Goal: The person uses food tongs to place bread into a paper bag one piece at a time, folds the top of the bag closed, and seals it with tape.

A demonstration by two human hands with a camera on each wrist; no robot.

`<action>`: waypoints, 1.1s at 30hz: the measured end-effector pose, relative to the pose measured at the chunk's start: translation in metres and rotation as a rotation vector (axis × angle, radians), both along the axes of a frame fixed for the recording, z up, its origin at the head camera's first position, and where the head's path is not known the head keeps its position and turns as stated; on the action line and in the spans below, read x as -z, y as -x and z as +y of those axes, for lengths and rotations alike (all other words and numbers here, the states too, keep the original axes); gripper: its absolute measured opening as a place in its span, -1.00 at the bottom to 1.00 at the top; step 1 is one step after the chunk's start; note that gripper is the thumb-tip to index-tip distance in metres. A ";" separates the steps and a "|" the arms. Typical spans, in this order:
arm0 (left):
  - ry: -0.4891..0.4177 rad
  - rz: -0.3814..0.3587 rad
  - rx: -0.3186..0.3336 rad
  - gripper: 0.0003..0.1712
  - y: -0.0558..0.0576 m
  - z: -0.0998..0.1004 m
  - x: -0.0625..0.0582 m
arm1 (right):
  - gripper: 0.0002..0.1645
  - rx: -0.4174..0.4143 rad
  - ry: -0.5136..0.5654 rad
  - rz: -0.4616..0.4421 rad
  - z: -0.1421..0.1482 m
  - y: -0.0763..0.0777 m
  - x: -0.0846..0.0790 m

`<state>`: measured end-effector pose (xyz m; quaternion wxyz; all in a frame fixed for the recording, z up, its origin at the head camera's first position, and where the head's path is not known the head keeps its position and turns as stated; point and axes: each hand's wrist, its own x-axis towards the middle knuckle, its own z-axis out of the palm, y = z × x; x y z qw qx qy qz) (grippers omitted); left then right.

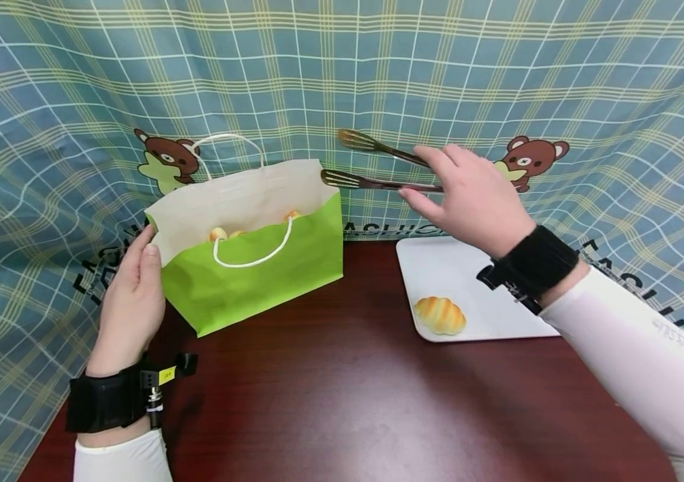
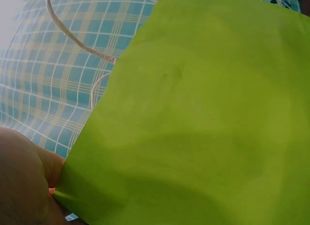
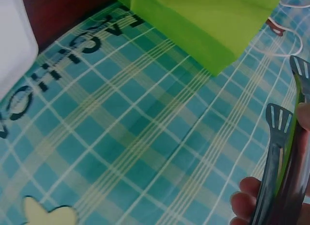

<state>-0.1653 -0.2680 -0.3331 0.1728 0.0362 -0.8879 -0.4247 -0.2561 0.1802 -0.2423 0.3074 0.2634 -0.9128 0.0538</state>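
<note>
A lime-green paper bag with a white inside and white cord handles stands at the left. My left hand holds its left edge, the thumb at the near side; in the left wrist view the bag's green side fills most of the picture. Several golden bread pieces show partly inside the bag, their lower parts hidden by its front. Raised to the right of the bag, my right hand grips brown slotted tongs. Their two arms are spread, with nothing between the tips, which point left near the bag's upper right corner.
On the right, a white tray lies on the dark red-brown table. One croissant-shaped bread rests at its near left corner, below my right arm. Behind hangs a blue-green plaid cloth with bear prints.
</note>
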 end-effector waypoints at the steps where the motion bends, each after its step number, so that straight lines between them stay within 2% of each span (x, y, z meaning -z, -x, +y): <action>1: 0.000 -0.001 -0.002 -0.40 0.000 0.000 0.000 | -0.22 0.006 0.008 0.000 0.005 -0.002 0.004; 6: 0.001 -0.001 -0.003 -0.40 0.000 -0.001 0.001 | -0.22 0.042 0.053 0.006 0.028 -0.010 0.023; 18: 0.007 0.013 -0.006 -0.39 -0.001 -0.001 0.000 | -0.26 0.147 0.164 -0.092 0.083 -0.023 0.067; 33: 0.012 0.006 -0.004 -0.38 -0.002 -0.001 -0.001 | -0.19 0.230 0.264 -0.194 0.132 -0.048 0.155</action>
